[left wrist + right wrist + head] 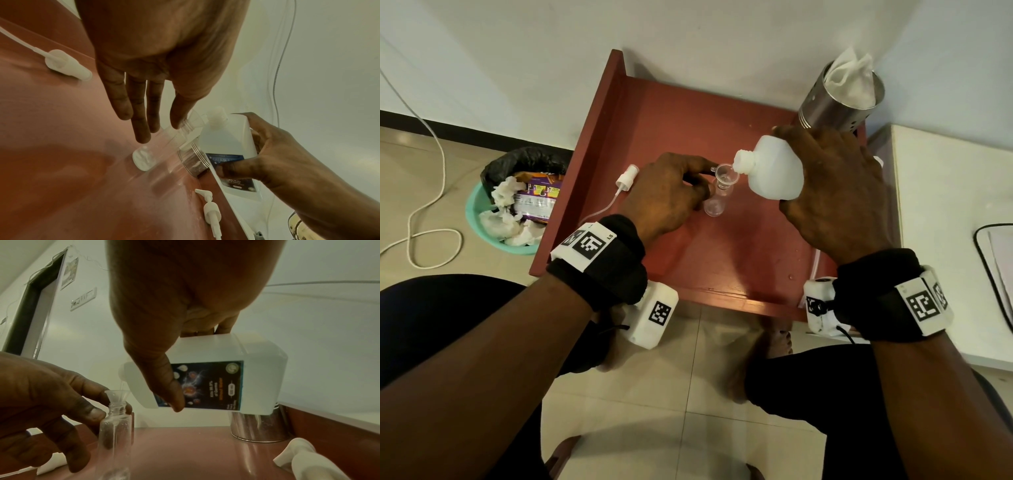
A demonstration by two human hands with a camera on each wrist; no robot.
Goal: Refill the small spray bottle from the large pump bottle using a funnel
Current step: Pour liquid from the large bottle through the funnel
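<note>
White plastic pump bottle (774,171), uncapped and tilted, is gripped by the right hand (835,192), its mouth at the clear funnel (726,173). The left hand (667,195) pinches the small clear spray bottle (714,202), mid red tabletop (722,260); bare surface lies nearer the front edge.

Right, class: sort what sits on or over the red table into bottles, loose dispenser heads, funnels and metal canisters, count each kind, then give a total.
Bottles: 2, the large white bottle and the small clear bottle
Loose dispenser heads: 2, the spray head and the pump head
Funnels: 1, the funnel
Metal canisters: 1, the metal canister
Total: 6
</note>
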